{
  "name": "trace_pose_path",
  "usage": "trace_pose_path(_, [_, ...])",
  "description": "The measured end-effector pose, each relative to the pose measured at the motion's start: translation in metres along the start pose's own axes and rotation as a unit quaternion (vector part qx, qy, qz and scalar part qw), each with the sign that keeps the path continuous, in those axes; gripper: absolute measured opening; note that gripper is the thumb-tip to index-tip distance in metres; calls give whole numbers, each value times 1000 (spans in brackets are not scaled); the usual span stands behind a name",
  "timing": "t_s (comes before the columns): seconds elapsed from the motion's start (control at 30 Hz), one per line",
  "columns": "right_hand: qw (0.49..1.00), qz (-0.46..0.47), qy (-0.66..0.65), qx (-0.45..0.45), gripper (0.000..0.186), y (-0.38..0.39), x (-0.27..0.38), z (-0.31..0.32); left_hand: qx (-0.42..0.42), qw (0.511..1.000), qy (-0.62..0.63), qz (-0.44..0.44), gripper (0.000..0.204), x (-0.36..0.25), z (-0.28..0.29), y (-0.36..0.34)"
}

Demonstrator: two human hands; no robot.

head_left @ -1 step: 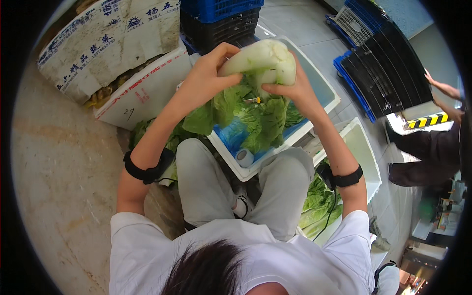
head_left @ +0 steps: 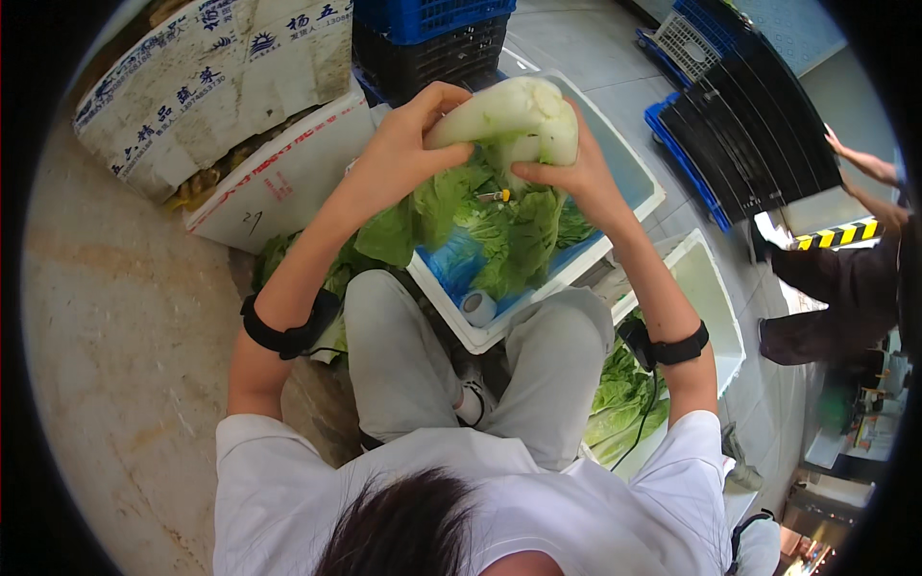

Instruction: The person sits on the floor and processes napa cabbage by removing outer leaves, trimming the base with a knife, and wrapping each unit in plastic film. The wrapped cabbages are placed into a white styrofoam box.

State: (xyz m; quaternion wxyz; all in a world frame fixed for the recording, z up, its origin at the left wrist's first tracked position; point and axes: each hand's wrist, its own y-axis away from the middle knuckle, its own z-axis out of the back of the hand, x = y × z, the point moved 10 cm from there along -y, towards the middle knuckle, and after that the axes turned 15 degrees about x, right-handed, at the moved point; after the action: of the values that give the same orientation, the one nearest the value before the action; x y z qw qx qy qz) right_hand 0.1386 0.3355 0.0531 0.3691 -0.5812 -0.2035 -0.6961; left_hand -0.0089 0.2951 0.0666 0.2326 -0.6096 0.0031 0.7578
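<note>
Over a white foam box [head_left: 469, 331], I hold a Chinese cabbage [head_left: 514, 108] with its pale stem end up. My left hand [head_left: 432, 123] is closed on its left side, thumb toward the stalk. On the other side, my right hand [head_left: 576, 178] grips the stem end, its thumb across the front and its fingers hidden behind. Below the stalk, loose green leaves [head_left: 495, 254] lie in the box on blue plastic [head_left: 444, 264]. A small tool with a yellow-orange part [head_left: 495, 196] shows among the leaves. A white roll [head_left: 477, 307] sits in the box's near corner.
At my right stands another foam box [head_left: 725, 326] with cabbage leaves [head_left: 624, 408]. Leafy greens [head_left: 336, 274] lie by my left knee. Printed white boxes [head_left: 288, 178] and stacked crates [head_left: 432, 53] stand beyond. At far right, a person's hands [head_left: 869, 168] are by black crates [head_left: 754, 134] on a blue dolly.
The black crates and the person by them have shifted slightly to the left. My hands and the cabbage look the same.
</note>
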Motion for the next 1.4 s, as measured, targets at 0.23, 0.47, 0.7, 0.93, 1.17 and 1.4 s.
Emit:
trace_pose_path(0.23, [997, 7, 80, 3, 86, 0, 2, -3, 36, 991, -99, 82, 35, 0, 0, 5])
trace_pose_path(0.47, [960, 44, 278, -1, 84, -4, 9, -2, 27, 981, -170, 94, 30, -9, 8, 16])
trace_pose_path(0.7, [871, 75, 482, -54, 85, -3, 9, -8, 16, 974, -197, 107, 32, 4, 9, 30])
trace_pose_path(0.93, [804, 68, 589, -42, 84, -18, -12, -17, -11, 974, -143, 174, 32, 29, 14, 55])
trace_pose_path(1.17, [936, -86, 321, -116, 86, -3, -48, 75, -175, 917, -290, 213, 36, 39, 100, 146])
trace_pose_path(1.4, [982, -48, -177, -54, 60, 18, -12, 60, 19, 663, -440, 605, 65, 184, 132, 274])
